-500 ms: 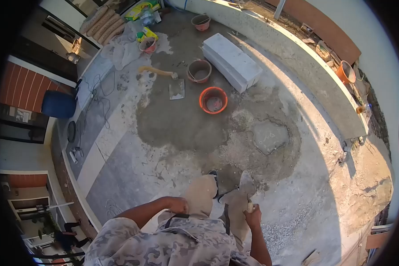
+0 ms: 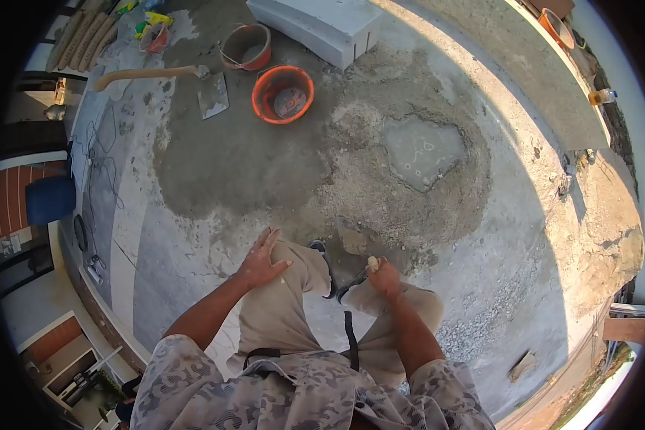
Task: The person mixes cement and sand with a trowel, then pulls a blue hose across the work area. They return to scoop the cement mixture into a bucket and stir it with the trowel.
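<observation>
My right hand (image 2: 385, 278) is wrapped around the handle of a trowel (image 2: 351, 236). The cement-smeared blade points forward, low over the damp ground ahead of my shoes. With its fingers stretched out, my left hand (image 2: 263, 261) rests on my bent left knee. Beyond my feet lies a rough ring of gravelly mortar mix (image 2: 358, 172). A pool of grey water (image 2: 423, 152) fills the hollow in it. An orange bucket (image 2: 283, 94) stands past the mix, grey residue on its bottom.
A hoe (image 2: 150, 72) lies left of the orange bucket, near a second bucket (image 2: 246, 47). Light grey blocks (image 2: 319, 25) stand behind. Stacked sacks (image 2: 84, 39) are at the far left. A low curved wall (image 2: 509, 79) runs along the right, with a bottle (image 2: 602, 96) on it.
I have bent lower and forward, so the mix and buckets look closer. My left hand has opened and come onto my knee. The trowel has moved forward and down in my right hand.
</observation>
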`<state>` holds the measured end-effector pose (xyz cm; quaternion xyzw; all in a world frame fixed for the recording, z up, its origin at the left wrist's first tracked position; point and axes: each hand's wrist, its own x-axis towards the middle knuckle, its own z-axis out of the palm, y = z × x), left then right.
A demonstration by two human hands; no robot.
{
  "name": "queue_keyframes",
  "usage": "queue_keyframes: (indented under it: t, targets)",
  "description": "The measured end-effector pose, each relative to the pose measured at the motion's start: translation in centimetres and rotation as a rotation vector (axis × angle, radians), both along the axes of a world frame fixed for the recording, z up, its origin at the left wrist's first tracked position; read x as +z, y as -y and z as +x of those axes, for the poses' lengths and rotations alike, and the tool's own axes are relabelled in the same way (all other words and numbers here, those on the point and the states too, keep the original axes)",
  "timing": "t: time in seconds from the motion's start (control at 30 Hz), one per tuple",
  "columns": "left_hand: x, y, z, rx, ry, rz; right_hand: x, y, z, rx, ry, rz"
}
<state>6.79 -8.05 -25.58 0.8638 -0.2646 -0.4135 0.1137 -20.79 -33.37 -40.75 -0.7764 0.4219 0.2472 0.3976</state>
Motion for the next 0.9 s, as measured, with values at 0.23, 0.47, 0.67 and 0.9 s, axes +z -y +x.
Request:
queue_keyframes:
  t: [0.23, 0.47, 0.67, 0.9]
  targets:
    - [-7.6, 2.4, 2.5, 0.032, 0.33, -0.005, -16.6, -1.4, 0.8, 0.024, 0.075, 0.107]
    - [-13.4, 4.8, 3.2, 0.221, 0.487, -0.204, -22.2, 5.8, 5.9, 0.142, 0.157, 0.1]
    - [-12.0, 5.6, 1.9, 0.209, 0.538, -0.187, -21.7, 6.8, 6.1, 0.068, 0.217, 0.029]
    - [-12.4, 4.4, 0.4, 0.227, 0.605, -0.14, -19.4, 11.6, 10.6, 0.084, 0.212, -0.132]
